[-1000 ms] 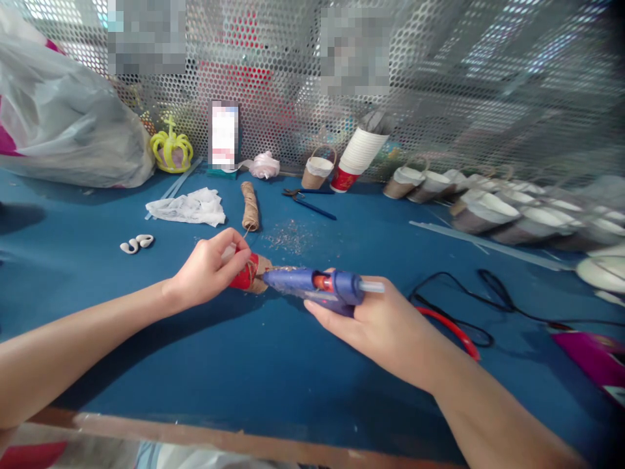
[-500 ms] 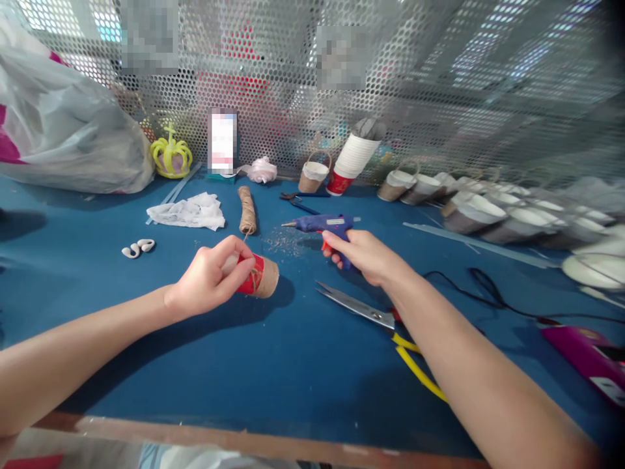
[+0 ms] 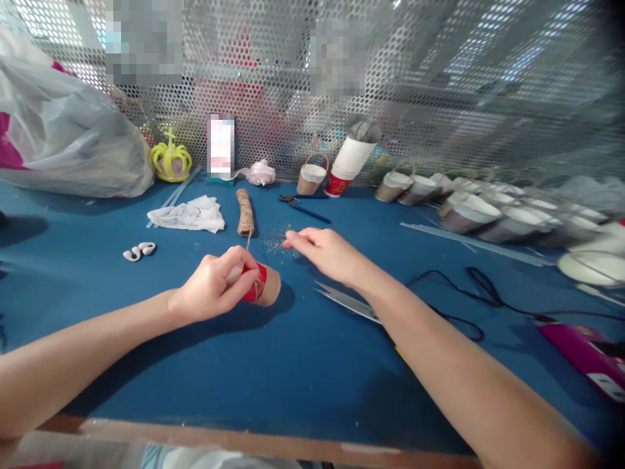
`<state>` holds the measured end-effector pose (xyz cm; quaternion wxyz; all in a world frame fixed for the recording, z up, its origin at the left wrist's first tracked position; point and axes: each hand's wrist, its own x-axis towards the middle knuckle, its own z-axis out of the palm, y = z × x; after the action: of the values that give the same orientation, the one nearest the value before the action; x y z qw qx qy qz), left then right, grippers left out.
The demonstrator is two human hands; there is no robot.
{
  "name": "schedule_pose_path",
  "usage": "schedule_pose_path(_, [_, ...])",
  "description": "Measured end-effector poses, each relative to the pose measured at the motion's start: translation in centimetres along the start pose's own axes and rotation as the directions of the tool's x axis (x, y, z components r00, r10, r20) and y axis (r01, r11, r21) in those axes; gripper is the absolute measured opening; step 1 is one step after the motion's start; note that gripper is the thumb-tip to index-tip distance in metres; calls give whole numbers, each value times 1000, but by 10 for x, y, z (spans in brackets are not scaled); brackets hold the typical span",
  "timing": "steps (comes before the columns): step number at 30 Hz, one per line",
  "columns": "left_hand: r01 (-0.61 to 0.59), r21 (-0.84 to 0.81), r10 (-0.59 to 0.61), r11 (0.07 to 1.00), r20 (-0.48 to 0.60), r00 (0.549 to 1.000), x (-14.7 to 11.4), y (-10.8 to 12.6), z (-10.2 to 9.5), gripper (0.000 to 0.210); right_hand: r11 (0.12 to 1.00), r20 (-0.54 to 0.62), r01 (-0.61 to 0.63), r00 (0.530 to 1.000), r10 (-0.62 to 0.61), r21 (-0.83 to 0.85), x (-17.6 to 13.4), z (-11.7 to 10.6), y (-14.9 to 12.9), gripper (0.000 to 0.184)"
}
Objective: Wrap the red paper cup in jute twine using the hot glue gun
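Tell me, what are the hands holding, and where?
The left hand grips a red paper cup partly wrapped in twine, fingers around its rim end. The right hand holds nothing.

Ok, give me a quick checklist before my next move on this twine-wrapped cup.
1. Cup held firm: ok, left hand grips it, lying on its side on the blue table.
2. Twine line from the twine spool to the cup: ok, it runs unbroken.
3. Right hand free: ok, open, holding nothing.
4. Scissors within reach: ok, just beside the right forearm.
5. Glue gun: cannot tell, not visible.
6. Black cable away from the cup: ok.
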<state>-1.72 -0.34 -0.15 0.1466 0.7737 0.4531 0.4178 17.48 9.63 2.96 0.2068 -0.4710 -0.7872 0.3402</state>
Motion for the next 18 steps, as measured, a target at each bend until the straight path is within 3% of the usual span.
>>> schedule_pose_path(2, [-24,0,24,1000,15,1000,0,1,0,3,969,263,-42,964,-24,243,-1,18,-15,44])
schedule_pose_path(4, [-51,-1,51,999,32,998,-1,2,0,5,899,390,-77,914,-109,431,0,34,-26,43])
schedule_pose_path(7, [-41,-11,41,999,52,998,-1,2,0,3,796,287,-100,953,-96,597,1,45,-33,29])
schedule_pose_path(10, [76,-64,-74,995,31,997,0,1,0,7,748,170,-60,983,-72,661,1,41,-31,21])
schedule_pose_path(15, [357,-305,-360,883,47,932,6,0,0,17,763,44,45,994,-96,645,-3,21,-29,17])
schedule_pose_path(18, [451,-390,-454,803,92,886,9,0,0,20,786,16,93,991,-130,611,-3,16,-28,16])
